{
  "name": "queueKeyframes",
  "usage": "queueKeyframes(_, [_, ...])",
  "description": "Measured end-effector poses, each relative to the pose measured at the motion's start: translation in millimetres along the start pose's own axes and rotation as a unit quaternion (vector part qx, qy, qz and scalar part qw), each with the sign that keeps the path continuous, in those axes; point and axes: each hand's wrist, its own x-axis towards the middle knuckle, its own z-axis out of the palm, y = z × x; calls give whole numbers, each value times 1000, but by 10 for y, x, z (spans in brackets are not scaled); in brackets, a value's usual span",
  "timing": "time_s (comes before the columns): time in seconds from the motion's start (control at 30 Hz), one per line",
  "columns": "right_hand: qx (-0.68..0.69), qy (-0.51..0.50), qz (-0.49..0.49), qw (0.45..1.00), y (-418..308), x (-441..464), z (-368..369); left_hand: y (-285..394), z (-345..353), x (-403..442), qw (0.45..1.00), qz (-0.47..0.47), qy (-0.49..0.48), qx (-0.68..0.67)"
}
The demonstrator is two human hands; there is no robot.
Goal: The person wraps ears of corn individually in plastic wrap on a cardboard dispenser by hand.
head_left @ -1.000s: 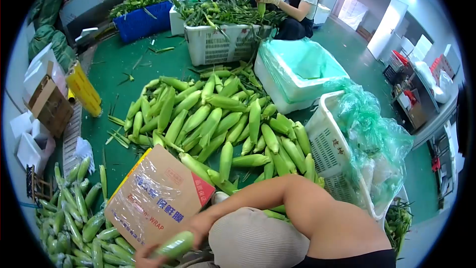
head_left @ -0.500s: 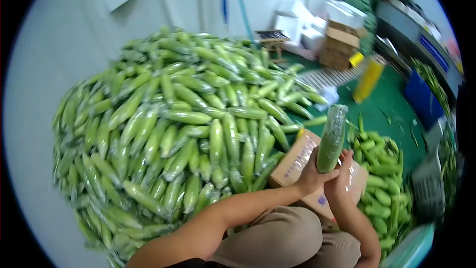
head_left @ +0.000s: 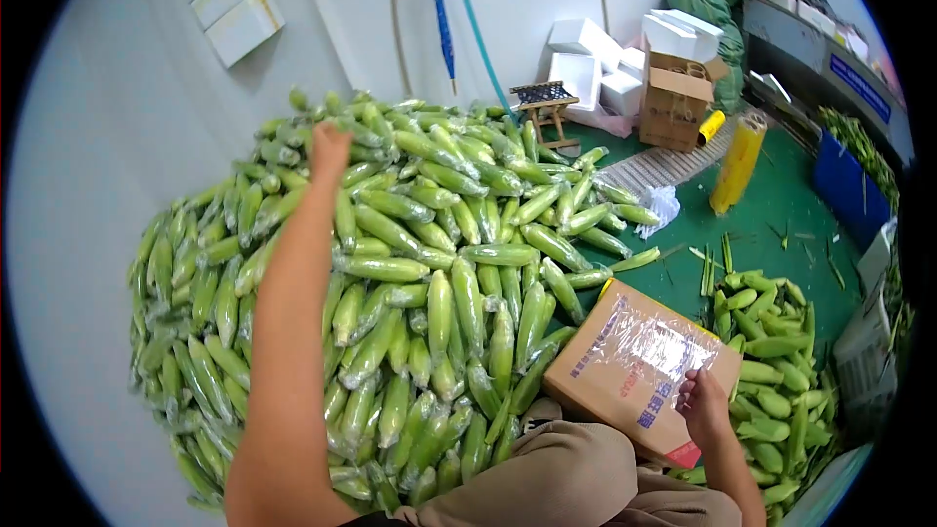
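Note:
My left hand (head_left: 330,148) reaches to the far side of a big pile of film-wrapped corn ears (head_left: 386,268). It touches or nearly touches the ears at the top; its fingers are hidden, so I cannot see whether it grips one. Lower right, a cardboard box (head_left: 610,371) with printed lettering lies before my knees. A shiny sheet of clear plastic film (head_left: 664,346) covers part of its top. At the film's near right edge, my right hand (head_left: 705,405) has its fingers curled together and appears to pinch the film.
Unwrapped corn ears (head_left: 776,371) lie heaped right of the box. A yellow roll (head_left: 739,164) stands on the green floor. Behind are a small folding stool (head_left: 547,109), an open carton (head_left: 673,102) and white foam boxes (head_left: 581,63). A blue crate (head_left: 854,185) stands far right.
My left hand has swung from above the box to the far top of the pile. The wrapped corn ear is gone from between my hands. My right hand has lowered to the film.

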Motion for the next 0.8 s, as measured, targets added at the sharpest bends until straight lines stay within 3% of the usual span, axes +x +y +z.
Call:
queueKeyframes(0.03, [-2,-4,7,1000,14,3,-40,108,160,-391,989,27,-143,-20])
queueKeyframes(0.07, [3,4,20,1000,14,25,-58,-106,738,-952,960,54,-128,-242])
queueKeyframes(0.1, [10,5,21,1000,29,68,-106,-344,1203,-1532,959,12,-203,-199])
queueKeyframes(0.13, [13,7,27,1000,57,72,-151,-204,1381,-2186,931,66,-340,-119])
queueKeyframes(0.2, [3,36,40,999,50,8,-95,849,1069,-3442,834,54,-531,-139])
queueKeyframes(0.27, [-16,47,44,998,45,-66,-65,1170,1266,-4230,743,215,-619,-137])
queueKeyframes(0.33, [-44,27,9,999,155,59,-315,1422,1441,-4820,685,449,-554,-151])
queueKeyframes(0.43, [-115,92,-95,985,422,135,-897,1691,1803,-5469,672,570,-418,-220])
queueKeyframes(0.5, [-286,253,-148,912,727,102,-1514,1624,1987,-5701,646,585,-431,-235])
queueKeyframes(0.57, [-452,390,-189,779,925,-180,-2059,1671,2063,-5759,636,608,-424,-216])
queueKeyframes(0.6, [-493,457,-245,698,1167,-302,-2397,1789,1926,-5760,652,551,-503,-137])
queueKeyframes(0.67, [-527,516,-126,664,1398,-574,-2762,1682,1962,-5834,640,523,-562,-29])
queueKeyframes(0.7, [-556,494,-104,660,1596,-664,-2892,1682,1968,-5876,638,520,-566,-40])
queueKeyframes(0.77, [-599,439,-58,667,1860,-619,-2976,1655,1983,-5839,649,513,-560,-45])
queueKeyframes(0.8, [-526,489,-26,696,1875,-539,-3022,1645,1976,-5818,646,524,-553,-38])
